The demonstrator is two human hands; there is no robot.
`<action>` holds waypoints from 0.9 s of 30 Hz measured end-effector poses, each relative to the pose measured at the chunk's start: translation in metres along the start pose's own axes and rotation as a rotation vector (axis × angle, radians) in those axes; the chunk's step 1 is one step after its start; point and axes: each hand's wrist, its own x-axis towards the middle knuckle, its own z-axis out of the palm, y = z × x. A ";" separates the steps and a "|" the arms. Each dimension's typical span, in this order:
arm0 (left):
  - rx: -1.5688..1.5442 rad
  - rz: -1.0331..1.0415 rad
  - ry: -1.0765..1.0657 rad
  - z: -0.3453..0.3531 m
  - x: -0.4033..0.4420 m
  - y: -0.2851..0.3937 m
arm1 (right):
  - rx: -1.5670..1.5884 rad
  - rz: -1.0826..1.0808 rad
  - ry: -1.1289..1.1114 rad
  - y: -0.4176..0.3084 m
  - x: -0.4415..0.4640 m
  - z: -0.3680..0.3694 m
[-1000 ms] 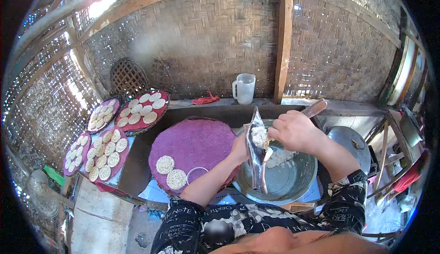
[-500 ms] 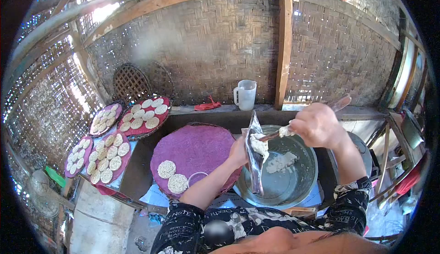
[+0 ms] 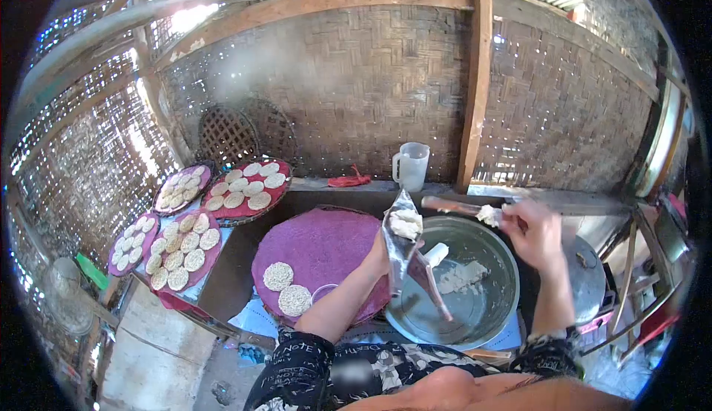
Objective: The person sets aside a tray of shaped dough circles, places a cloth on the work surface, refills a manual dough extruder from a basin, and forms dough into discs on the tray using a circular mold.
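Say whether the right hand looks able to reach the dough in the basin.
Probably yes: though holding a stick, the right hand has a clear-looking way to the dough in the open basin.

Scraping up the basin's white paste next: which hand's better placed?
Right, I'd say. The right hand holds a stick near the basin, likely within reach of the white paste; the left hand is busy supporting a pointed sheet with a dollop on it.

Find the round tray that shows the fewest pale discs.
It is the large purple tray beside the basin, nearest the left hand: it shows only two pale discs, whereas the four smaller trays each carry many more.
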 end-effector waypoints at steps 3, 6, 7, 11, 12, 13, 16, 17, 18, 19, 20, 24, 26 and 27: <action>0.331 0.155 -0.001 -0.003 0.007 -0.005 | 0.737 0.451 -0.045 0.012 -0.047 0.064; 0.331 0.114 -0.108 0.023 -0.001 0.001 | 1.060 0.634 -0.185 -0.008 -0.057 0.088; 0.098 -0.131 -0.063 0.029 -0.003 -0.009 | 1.035 0.618 -0.186 -0.012 -0.056 0.089; -0.574 -0.445 0.212 0.033 -0.002 -0.004 | 0.822 0.562 -0.228 -0.006 -0.062 0.085; -0.657 -0.428 0.323 0.030 -0.002 -0.002 | 0.742 0.545 -0.248 0.001 -0.065 0.082; -0.821 -0.309 0.048 0.015 0.002 -0.003 | 0.666 0.527 -0.230 0.006 -0.068 0.074; -0.784 0.010 -0.400 -0.018 0.014 -0.026 | 0.554 0.552 -0.071 0.021 -0.072 0.065; -0.837 -0.065 -0.349 -0.019 0.014 -0.037 | 0.471 0.601 -0.050 0.011 -0.066 0.062; -0.892 -0.143 -0.298 -0.011 0.012 -0.038 | 0.432 0.473 0.074 0.010 -0.066 0.075; -0.593 -0.229 0.024 0.003 0.005 -0.026 | 0.383 0.405 0.127 0.007 -0.065 0.085; -0.554 -0.197 0.060 0.021 0.000 -0.007 | 0.334 0.334 0.180 0.002 -0.064 0.093; -0.590 -0.224 0.019 -0.001 0.007 -0.028 | 0.220 0.081 0.161 -0.011 -0.071 0.097; -0.479 -0.261 0.119 -0.006 0.005 -0.031 | 0.410 0.229 0.041 -0.006 -0.085 0.104; -0.383 -0.274 0.170 0.002 -0.002 -0.016 | 0.503 0.307 -0.020 -0.003 -0.090 0.106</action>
